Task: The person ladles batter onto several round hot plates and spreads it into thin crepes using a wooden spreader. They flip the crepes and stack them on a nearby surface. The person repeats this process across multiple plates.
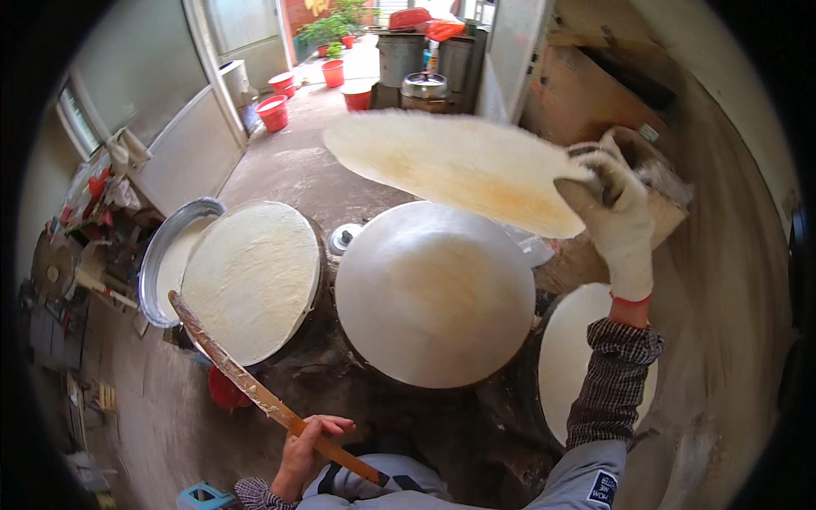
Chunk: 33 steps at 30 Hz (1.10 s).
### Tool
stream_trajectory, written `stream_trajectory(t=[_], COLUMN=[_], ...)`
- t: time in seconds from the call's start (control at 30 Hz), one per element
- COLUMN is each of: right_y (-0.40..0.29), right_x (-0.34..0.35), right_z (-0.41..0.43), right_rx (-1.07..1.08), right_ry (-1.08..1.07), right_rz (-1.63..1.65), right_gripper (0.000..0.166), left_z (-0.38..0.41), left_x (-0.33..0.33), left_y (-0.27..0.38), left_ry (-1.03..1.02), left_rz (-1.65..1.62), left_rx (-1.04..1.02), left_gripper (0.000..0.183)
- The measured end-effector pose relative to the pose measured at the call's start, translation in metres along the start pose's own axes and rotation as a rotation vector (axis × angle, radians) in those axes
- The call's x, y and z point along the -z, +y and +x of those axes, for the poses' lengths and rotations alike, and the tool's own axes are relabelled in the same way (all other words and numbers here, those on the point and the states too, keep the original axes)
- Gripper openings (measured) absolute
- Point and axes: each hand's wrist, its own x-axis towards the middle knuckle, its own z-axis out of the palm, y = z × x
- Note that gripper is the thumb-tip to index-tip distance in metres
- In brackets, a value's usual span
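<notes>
A large thin round flatbread hangs in the air, pinched at its right edge by my right hand, which wears a white knit glove. Below it lies a bare round griddle. My left hand, ungloved, grips a long curved wooden scraper smeared with batter; its far end reaches the left griddle's edge. Pale batter covers that left griddle. Another pale round surface is at the right, partly behind my right forearm.
A metal basin of batter stands at the far left. A small white object with a dark knob sits between two griddles. Beyond are red buckets, a lidded metal pot and, at right, a cardboard box.
</notes>
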Motion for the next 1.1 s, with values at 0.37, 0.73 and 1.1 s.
stream_trajectory(t=[0.37, 0.73, 1.1], right_y=[-0.239, -0.49, -0.516], right_x=[0.079, 0.234, 0.255], right_z=[-0.062, -0.272, -0.643], right_rx=[-0.754, -0.928, -0.798], right_ry=[0.145, 0.865, 1.767], right_rz=[-0.137, -0.63, -0.091], right_gripper=[0.036, 0.046, 0.045], left_z=[0.033, -0.003, -0.113], left_x=[0.074, 0.106, -0.031], left_y=[0.001, 0.028, -0.079], left_ry=[-0.547, -1.097, -1.226], left_rz=[0.045, 0.311, 0.585], left_rx=[0.217, 0.478, 0.529], left_gripper=[0.036, 0.039, 0.038])
